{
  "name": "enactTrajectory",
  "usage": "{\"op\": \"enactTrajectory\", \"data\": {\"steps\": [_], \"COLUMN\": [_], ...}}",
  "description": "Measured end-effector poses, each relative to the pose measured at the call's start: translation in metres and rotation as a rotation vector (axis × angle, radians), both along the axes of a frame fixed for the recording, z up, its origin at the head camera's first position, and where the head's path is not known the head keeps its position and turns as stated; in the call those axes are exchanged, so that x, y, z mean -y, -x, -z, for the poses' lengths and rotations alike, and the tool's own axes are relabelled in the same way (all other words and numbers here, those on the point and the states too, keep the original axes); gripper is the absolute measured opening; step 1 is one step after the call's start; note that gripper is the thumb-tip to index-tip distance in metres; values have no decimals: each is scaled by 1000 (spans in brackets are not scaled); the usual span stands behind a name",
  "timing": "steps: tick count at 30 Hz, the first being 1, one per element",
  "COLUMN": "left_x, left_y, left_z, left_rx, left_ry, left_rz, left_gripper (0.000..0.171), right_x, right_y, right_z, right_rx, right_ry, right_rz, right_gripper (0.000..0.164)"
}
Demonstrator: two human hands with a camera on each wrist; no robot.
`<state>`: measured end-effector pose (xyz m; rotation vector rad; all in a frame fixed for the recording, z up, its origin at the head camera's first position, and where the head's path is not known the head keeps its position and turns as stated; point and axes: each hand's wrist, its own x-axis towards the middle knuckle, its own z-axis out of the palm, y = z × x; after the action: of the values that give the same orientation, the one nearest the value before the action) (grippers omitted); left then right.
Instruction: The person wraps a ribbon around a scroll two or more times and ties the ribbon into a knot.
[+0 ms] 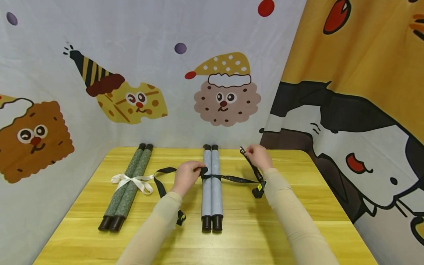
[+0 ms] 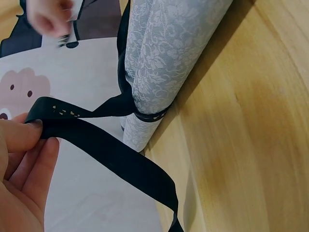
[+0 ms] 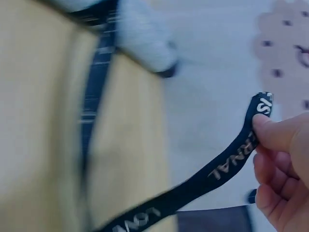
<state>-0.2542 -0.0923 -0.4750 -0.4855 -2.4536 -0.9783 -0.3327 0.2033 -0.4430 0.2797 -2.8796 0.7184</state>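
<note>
Two pale blue patterned scrolls point(image 1: 216, 198) with dark end knobs lie side by side on the table. A black ribbon point(image 1: 236, 179) with printed lettering goes around their middle. My left hand point(image 1: 187, 176) pinches the ribbon just left of the scrolls, where it folds into a loop at the fingertips in the left wrist view, its tail point(image 2: 120, 159) hanging down. To the right of the scrolls, my right hand point(image 1: 260, 156) holds the ribbon's other end up between thumb and forefinger. In the right wrist view that ribbon end point(image 3: 227, 166) sags from the fingers.
Left of the blue scrolls lies a pair of green scrolls point(image 1: 132, 191), tied with a white ribbon point(image 1: 123, 180) in a bow. The wooden table point(image 1: 291, 228) ends at a cartoon-printed cloth point(image 1: 149, 66) behind. A yellow-marked black piece point(image 1: 258, 191) hangs below the right wrist.
</note>
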Motion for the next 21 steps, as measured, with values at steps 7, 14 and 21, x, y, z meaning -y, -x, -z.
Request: {"op": "enactTrajectory", "data": {"steps": [7,14,21], "left_x": [2,2,2], "left_y": [-1,0,-1], "left_z": [0,1,0], "left_rx": [22,14,32], "left_ry": [-21,-12,-16], "left_rz": [-5,-9,-10], "left_gripper": [22,23,22], "right_x": [-10,-17,-9], "right_y": [0,2,2], "right_z": [-60,-103,-124], "right_rx": [-231,-415,-534], "right_ry": [166,267,335], "right_rz": [67,92,72], "right_gripper": [17,19,18]}}
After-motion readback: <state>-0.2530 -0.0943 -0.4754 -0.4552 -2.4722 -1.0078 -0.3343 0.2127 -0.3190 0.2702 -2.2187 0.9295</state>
